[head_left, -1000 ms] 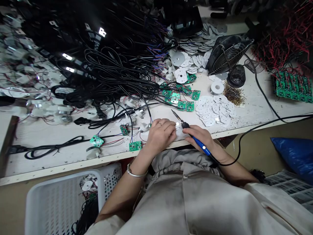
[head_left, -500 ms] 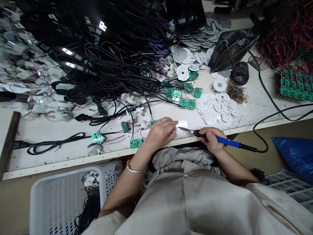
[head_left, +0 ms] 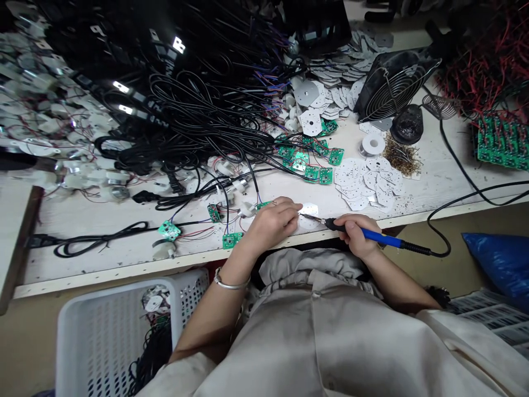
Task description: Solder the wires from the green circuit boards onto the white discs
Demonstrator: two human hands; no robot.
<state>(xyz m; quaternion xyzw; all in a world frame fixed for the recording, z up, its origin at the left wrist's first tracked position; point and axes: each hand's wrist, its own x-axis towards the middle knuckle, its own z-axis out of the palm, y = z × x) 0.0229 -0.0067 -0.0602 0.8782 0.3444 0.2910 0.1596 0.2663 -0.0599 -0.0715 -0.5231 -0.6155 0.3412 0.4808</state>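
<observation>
Head view: right grip (head_left: pixel 357 237) clamped on a blue soldering iron (head_left: pixel 374 235), left grip (head_left: pixel 270 223) unclear beside a metal disc (head_left: pixel 309 216).

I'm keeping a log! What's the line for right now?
left hand: on white disc | right hand: holds soldering iron | iron tip: near disc

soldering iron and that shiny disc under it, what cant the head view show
Head view:
- Iron tip: too small to tell whether it touches the disc.
- Left hand: hides what its fingers press on.
- Right hand: covers the iron's grip.
- Basket: its wall hides most contents.
</observation>
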